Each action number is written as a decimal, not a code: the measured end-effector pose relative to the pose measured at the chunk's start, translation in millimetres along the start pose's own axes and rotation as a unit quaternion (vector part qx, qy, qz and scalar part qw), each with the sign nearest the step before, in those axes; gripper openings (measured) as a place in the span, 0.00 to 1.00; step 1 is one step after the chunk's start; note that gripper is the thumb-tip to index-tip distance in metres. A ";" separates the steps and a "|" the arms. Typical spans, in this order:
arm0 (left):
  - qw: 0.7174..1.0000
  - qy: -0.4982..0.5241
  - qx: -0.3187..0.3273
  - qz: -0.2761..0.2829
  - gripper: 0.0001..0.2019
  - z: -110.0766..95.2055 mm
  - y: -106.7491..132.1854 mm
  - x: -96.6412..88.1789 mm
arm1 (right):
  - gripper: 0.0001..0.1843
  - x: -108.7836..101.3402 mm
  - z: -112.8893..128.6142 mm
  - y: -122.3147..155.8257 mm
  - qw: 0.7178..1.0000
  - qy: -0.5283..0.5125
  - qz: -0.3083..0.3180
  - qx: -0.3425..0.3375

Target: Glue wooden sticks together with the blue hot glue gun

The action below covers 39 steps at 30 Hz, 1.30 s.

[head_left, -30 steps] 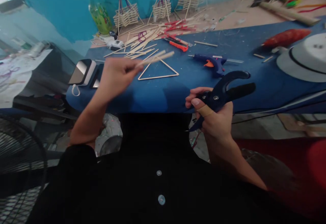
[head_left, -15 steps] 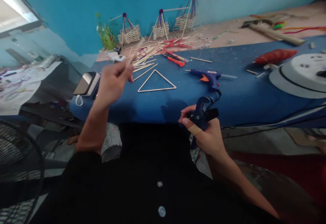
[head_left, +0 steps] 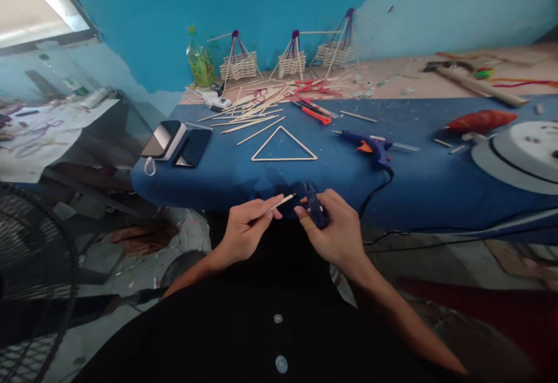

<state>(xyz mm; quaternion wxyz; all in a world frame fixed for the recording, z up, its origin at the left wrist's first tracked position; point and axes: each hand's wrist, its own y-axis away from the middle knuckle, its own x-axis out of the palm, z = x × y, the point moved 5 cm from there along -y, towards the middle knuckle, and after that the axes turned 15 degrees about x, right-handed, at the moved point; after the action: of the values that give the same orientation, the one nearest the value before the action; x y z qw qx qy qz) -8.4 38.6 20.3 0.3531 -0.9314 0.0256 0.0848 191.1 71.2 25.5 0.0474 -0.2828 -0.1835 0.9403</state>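
Note:
My left hand [head_left: 249, 226] pinches a thin wooden stick [head_left: 282, 201], whose tip points right, in front of the table edge. Facing it, my right hand [head_left: 337, 223] is closed around a dark blue plier-like hand tool [head_left: 314, 204]; its exact kind does not show clearly. A small gap separates the stick's tip from the tool. Beyond both hands, a triangle of glued-looking wooden sticks [head_left: 284, 159] lies flat on the blue table [head_left: 209, 188]. To its right rests a blue glue gun [head_left: 368, 143] with an orange trigger.
Loose sticks [head_left: 250, 121] and an orange utility knife [head_left: 317, 117] lie behind the triangle. Small stick structures [head_left: 239, 64] and a green bottle [head_left: 200, 63] stand by the wall. A phone [head_left: 194, 147] and power bank [head_left: 163, 139] are at left, a white round device [head_left: 518, 153] at right.
My left hand has come down and right from above the stick pile, bringing a stick close to my right hand. The blue tool has turned, and my view has shifted slightly left.

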 end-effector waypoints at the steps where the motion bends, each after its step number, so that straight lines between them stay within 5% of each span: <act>1: 1.000 0.002 0.005 -0.006 0.15 -0.8 -1.6 -0.3 | 0.08 1.5 1.8 -0.4 1.000 0.009 -0.006 -0.005; 9: 0.999 -0.004 -0.002 -0.049 0.11 -5.1 -0.1 4.0 | 0.10 6.9 17.7 0.7 0.995 0.075 -0.008 -0.060; 20: 0.999 -0.039 0.012 0.005 0.11 -13.4 -2.6 8.3 | 0.06 5.9 25.9 -0.1 0.989 0.125 -0.027 -0.073; 39: 0.994 -0.092 0.053 -0.018 0.15 -19.3 -10.7 -3.2 | 0.04 -4.0 41.2 -5.7 0.964 0.230 -0.028 -0.132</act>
<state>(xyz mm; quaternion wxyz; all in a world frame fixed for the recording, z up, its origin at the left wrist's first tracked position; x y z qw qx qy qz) -7.6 33.9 42.0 0.4047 -0.8998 -0.0193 0.1618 171.8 62.6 61.5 0.0765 -0.4897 -0.2980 0.8158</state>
